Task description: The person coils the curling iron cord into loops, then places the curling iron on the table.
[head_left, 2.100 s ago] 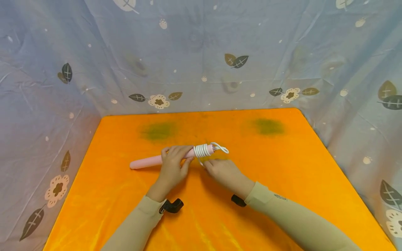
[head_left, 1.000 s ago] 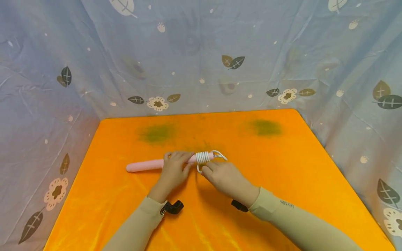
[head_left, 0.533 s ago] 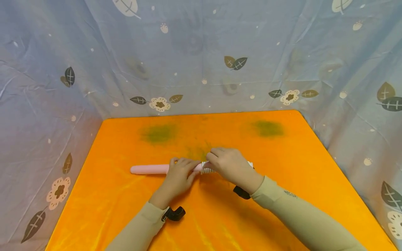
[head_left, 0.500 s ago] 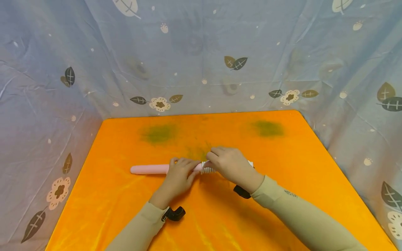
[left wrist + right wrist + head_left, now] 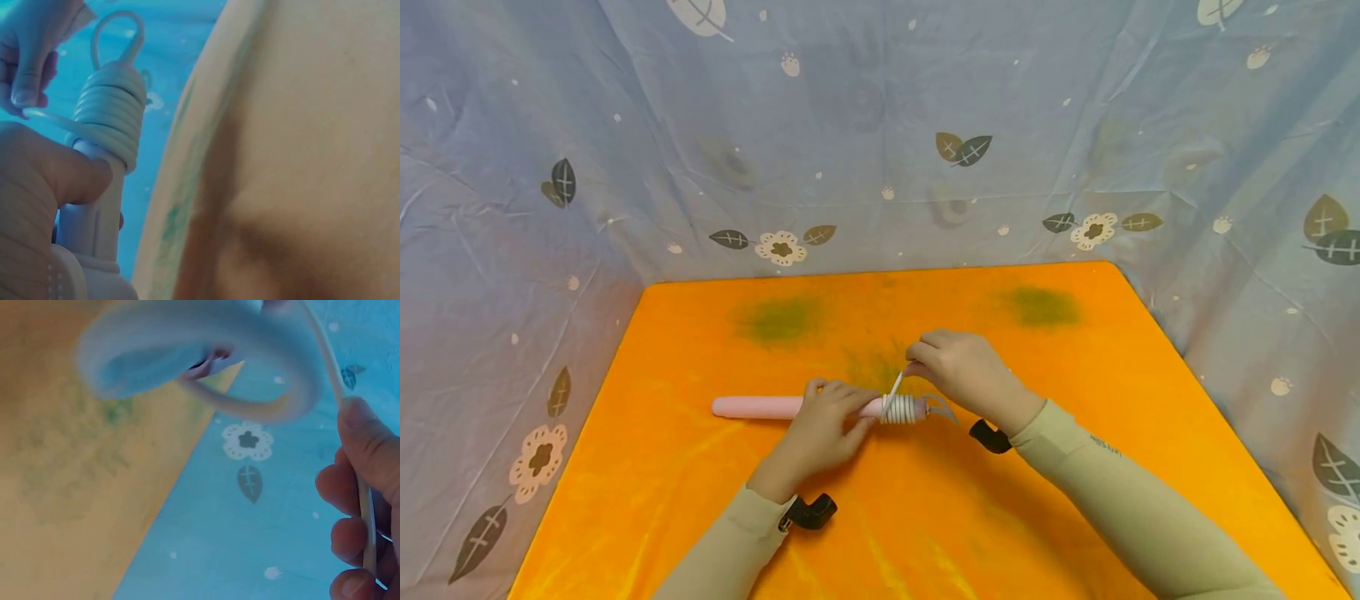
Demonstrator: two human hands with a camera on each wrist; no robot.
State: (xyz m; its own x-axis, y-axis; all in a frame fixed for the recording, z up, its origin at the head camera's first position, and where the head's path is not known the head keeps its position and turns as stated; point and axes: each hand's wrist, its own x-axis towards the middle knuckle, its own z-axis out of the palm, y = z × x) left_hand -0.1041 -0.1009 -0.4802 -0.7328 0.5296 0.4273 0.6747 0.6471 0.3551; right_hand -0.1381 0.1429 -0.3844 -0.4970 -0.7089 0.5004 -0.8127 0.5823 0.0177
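A pink, wand-shaped hair iron [image 5: 756, 407] lies crosswise near the middle of the orange table. White cord [image 5: 900, 409] is wound in several tight turns around its right end, and a loop of it sticks out past that end. My left hand [image 5: 823, 421] grips the handle just left of the coils; its thumb [image 5: 84, 178] lies along the handle in the left wrist view. On the far side of the iron, raised a little, my right hand [image 5: 962, 371] pinches the cord's free length, which runs taut from the coils. The right wrist view has this cord [image 5: 328, 353] passing under the thumb.
An orange cloth covers the table [image 5: 700, 517], with dark green smudges at the back. Patterned grey-blue curtains [image 5: 880, 100] hang close behind it and along both sides. A black wrist mount [image 5: 811, 512] sits below the left hand, another [image 5: 990, 436] below the right.
My right hand has carried the cord from the near side over the iron to its far side and lifted it. The iron has turned from slightly tilted to nearly level, my left hand still holding it.
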